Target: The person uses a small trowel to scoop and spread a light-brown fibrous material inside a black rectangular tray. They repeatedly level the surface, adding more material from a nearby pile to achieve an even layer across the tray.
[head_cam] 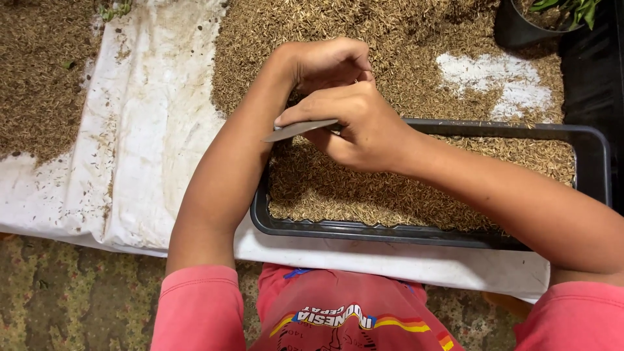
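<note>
Pinching a thin grey flat blade, the right hand has thumb and fingers clamped on it above the near-left part of the black rectangular tray of husks. Just beyond, touching the right hand, the left hand is curled; what it grips cannot be told. Beneath the tray lies a white sheet strewn with loose husks; a dark pot stands beyond the tray's far-right corner.

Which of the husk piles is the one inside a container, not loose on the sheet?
The husks in the black tray, under the right hand. The piles at far left and top centre lie loose on the white sheet.
</note>
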